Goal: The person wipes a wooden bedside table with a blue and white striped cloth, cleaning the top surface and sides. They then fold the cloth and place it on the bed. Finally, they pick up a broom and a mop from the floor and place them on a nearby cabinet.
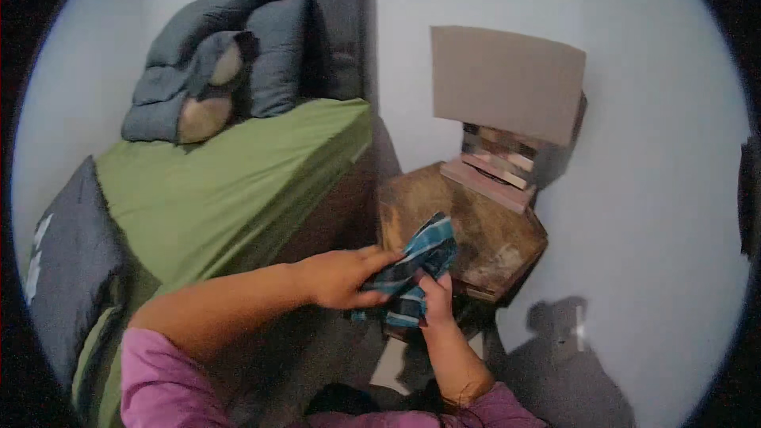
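Note:
A blue, dark and white striped cloth [425, 252] is bunched between both hands, above the near edge of a brown wooden table [416, 196]. My left hand [351, 276] comes in from the left with its fingers on the cloth's left side. On the cloth's lower right, my right hand [437, 297] grips it, thumb on top. Part of the cloth hangs below the hands. The fingers under the cloth are hidden.
At the table's back stands a lamp with a boxy beige shade [505, 80] and a pinkish base [484, 181], close to the wall. A bed with a green sheet [238, 184] is at the left, bearing grey pillows [273, 59] and a plush toy [205, 116].

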Available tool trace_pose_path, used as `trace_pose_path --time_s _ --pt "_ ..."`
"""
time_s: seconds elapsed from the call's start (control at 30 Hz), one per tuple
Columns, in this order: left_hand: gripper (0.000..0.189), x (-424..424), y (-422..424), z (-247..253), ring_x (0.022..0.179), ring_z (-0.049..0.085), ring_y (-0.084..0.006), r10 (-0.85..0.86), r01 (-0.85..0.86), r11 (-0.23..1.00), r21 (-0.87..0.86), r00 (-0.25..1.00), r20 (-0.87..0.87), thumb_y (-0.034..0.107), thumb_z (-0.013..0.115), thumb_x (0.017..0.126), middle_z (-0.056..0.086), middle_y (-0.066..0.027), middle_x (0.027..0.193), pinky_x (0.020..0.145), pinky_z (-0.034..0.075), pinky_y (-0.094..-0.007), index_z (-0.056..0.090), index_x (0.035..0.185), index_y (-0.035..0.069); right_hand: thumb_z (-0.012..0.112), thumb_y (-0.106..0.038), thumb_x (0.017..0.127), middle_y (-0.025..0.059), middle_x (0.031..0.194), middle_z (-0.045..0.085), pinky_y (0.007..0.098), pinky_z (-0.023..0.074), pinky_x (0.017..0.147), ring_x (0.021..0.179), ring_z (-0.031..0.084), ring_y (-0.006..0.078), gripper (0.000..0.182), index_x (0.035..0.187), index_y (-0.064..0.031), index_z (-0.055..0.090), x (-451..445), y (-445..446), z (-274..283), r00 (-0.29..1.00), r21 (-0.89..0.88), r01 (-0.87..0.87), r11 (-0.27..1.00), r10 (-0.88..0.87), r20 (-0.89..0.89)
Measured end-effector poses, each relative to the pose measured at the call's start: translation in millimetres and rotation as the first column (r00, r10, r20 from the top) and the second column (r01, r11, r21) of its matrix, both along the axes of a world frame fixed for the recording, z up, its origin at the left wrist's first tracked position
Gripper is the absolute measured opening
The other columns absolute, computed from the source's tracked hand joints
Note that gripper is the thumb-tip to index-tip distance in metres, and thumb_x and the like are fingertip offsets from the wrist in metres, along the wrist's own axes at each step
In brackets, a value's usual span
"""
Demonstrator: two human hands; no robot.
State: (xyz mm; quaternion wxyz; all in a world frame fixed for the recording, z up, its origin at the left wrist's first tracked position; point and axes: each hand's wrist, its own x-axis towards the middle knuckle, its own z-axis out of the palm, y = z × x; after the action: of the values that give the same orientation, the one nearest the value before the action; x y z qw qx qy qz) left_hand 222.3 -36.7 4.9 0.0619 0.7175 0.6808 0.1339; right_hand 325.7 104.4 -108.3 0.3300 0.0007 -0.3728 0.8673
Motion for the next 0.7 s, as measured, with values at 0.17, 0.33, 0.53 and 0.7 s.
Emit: trace_pose_path --time_s 0.17,0.33,0.53,0.7 --pt "0.063 -43.9 -113.4 49.3 0.115 0.036 -0.0263 0.051 -0.295 0.927 -0.232 0.713 -0.7 0.045 0.055 0.071 0.043 -0.0086 0.12 0.099 0.009 -0.0552 0.036 0.124 0.017 0.06 -0.01 0.062 0.009 0.095 0.056 0.0342 0.0423 0.075 0.083 0.053 0.0252 0.04 0.101 -0.004 0.051 -32.9 38.0 41.9 0.62 0.847 0.523 0.094 -0.725 -0.302" --pt "0.058 -69.3 -181.9 34.9 0.123 0.024 -0.0265 0.285 -0.41 0.904 -0.125 0.794 -0.537 0.039 0.061 0.063 0.033 -0.0044 0.131 0.099 0.008 -0.0558 0.048 0.115 0.02 0.065 -0.013 0.056 0.0084 0.1 0.051 0.038 0.0393 0.078 0.093 0.046 0.0276 0.041 0.095 -0.0064 0.052 -60.8 54.3 44.2 0.686 0.89 -0.177 -0.419 -0.701 -0.194" --pt "0.053 -82.9 -167.8 30.8 0.125 0.019 -0.0281 0.358 -0.447 0.885 -0.131 0.832 -0.423 0.026 0.061 0.058 0.026 -0.0065 0.134 0.099 0.009 -0.054 0.053 0.11 0.022 0.067 -0.017 0.059 0.0149 0.124 0.035 0.0512 0.0237 0.092 0.117 0.026 0.0361 0.053 0.106 -0.0074 0.045 -61.7 53.7 19.0 0.586 0.903 -0.324 -0.283 -0.809 -0.043" --pt "0.06 -85.5 -150.2 31.5 0.125 0.018 -0.0333 0.46 -0.562 0.822 -0.094 0.752 -0.472 0.029 0.065 0.058 0.029 -0.0124 0.132 0.099 0.003 -0.0552 0.047 0.116 0.025 0.066 -0.021 0.059 0.016 0.129 0.029 0.0555 0.0146 0.096 0.121 0.021 0.0379 0.075 0.124 -0.0091 0.031 -65.0 48.1 31.1 0.49 0.805 -0.517 -0.291 -0.872 0.0"
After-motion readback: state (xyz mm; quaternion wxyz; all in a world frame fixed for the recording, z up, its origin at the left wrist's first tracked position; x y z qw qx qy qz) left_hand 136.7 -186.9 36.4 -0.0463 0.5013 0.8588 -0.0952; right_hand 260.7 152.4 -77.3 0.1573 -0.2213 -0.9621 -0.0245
